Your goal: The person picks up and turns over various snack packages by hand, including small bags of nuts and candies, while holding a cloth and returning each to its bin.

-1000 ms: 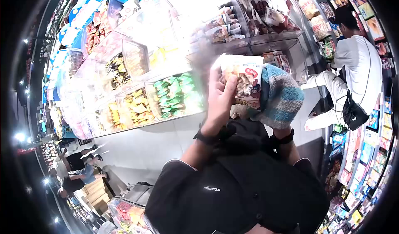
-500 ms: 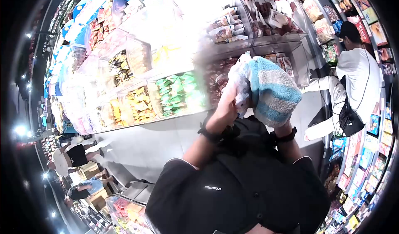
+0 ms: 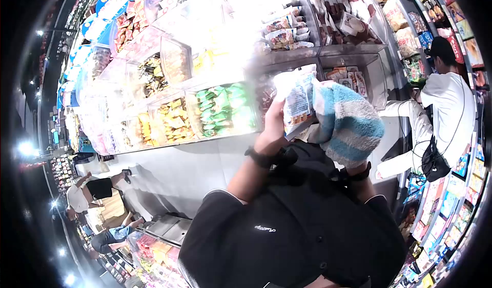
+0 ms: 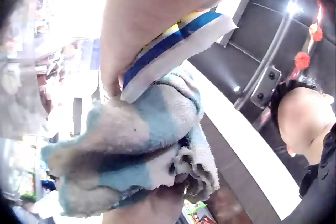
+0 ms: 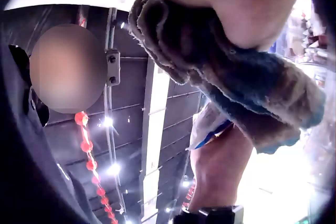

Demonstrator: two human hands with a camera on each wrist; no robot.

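Observation:
In the head view my left hand grips a white printed snack packet with blue lettering, held upright in front of my chest. Its blue-striped edge shows under that hand in the left wrist view. My right hand holds a fluffy blue-and-white striped towel, bunched in thick folds. The towel covers the right fingers and lies against the packet's right side. Both hands are close together, over the front edge of the display bins.
Clear-walled bins of green packets, yellow packets and other wrapped snacks stand ahead. To the right a person in white crouches by stocked shelves. More people are at the lower left.
The packet has turned from its picture side to a side with blue print, its top tilting away. The towel has shifted slightly right and down beside it.

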